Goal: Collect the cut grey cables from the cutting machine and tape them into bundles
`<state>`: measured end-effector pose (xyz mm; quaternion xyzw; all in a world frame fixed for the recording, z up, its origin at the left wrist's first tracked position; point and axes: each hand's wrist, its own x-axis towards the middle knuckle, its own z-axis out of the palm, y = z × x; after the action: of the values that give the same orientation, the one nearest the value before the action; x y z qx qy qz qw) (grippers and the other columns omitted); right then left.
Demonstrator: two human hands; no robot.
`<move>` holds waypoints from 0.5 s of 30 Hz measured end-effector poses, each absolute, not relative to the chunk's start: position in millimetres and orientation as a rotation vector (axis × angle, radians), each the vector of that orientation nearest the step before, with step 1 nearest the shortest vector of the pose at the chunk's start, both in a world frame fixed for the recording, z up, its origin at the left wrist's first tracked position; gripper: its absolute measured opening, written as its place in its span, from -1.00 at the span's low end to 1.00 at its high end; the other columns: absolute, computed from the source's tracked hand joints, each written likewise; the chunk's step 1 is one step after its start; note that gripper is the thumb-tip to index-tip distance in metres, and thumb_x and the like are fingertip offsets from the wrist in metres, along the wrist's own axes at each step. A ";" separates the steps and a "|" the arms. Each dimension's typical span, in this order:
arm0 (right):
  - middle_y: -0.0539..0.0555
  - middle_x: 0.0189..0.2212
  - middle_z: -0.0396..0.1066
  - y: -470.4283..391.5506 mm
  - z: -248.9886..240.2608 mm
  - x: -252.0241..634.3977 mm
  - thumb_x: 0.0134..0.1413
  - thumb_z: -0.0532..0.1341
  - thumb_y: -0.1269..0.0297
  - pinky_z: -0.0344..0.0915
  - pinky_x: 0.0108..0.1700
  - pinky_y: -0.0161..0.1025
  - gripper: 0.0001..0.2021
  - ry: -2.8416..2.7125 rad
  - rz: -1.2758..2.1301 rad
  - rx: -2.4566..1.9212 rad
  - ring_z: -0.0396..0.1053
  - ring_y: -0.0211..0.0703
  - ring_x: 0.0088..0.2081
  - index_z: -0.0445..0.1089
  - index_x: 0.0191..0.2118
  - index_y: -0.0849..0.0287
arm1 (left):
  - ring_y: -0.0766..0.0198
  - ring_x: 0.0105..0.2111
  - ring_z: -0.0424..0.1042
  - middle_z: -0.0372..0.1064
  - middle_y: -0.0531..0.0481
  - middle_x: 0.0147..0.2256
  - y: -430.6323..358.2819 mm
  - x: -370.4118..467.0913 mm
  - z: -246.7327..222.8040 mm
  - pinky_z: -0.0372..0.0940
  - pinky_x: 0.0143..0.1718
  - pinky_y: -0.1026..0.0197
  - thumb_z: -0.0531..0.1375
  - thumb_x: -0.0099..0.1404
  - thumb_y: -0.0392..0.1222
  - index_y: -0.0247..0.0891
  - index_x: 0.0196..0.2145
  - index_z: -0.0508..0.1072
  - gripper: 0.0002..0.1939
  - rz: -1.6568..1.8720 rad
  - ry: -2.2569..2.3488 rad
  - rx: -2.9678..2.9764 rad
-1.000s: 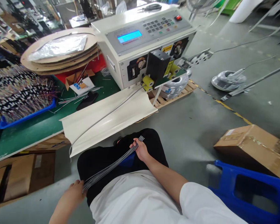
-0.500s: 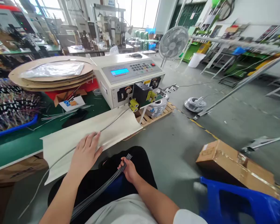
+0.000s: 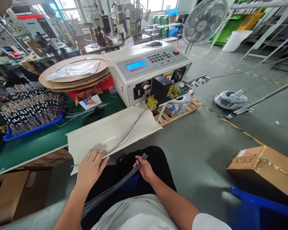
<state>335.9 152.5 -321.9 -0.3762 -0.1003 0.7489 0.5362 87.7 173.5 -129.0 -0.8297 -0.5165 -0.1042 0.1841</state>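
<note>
My left hand [image 3: 91, 166] lies over the lower edge of a curved cream sheet [image 3: 93, 139], fingers stretched out and thumb apart. A single grey cable [image 3: 127, 133] runs down the sheet from the yellow rollers [image 3: 152, 102] of a wire-cutting machine [image 3: 121, 86] and passes beneath the fingers; a short end shows left of the hand. Above my lap, my right hand [image 3: 146, 169] is closed around a bundle of grey cables [image 3: 112, 188] near its cut ends. The rest of the bundle hangs across my legs toward the lower left.
Cardboard discs [image 3: 73, 81] are stacked left of the machine, beside a blue tray [image 3: 36, 132] of wire assemblies. Cable coils [image 3: 230, 100] lie on the floor at right, with a fan [image 3: 203, 24] behind. A cardboard box [image 3: 261, 169] and a blue stool [image 3: 266, 204] stand at lower right.
The view has swung left, so the surroundings sit farther right. My left hand has slid down the sheet, away from the rollers. My right hand keeps its hold on the bundle.
</note>
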 end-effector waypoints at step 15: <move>0.20 -0.14 0.55 147.8 -320.9 341.2 0.09 0.26 0.10 0.32 0.01 0.00 -0.68 -0.212 1.799 -0.889 0.50 0.06 -0.07 0.46 -0.09 0.17 | 0.30 -0.48 0.40 0.38 0.04 -0.50 28.6 58.2 -195.2 0.18 -0.44 0.22 0.07 0.35 -0.33 -0.15 0.11 0.36 -0.60 0.070 -1.403 -2.713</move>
<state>341.2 147.8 -320.9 -0.3730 -0.0888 0.7544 0.5328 58.2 28.6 -195.2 -0.8872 -0.4588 0.0230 0.0431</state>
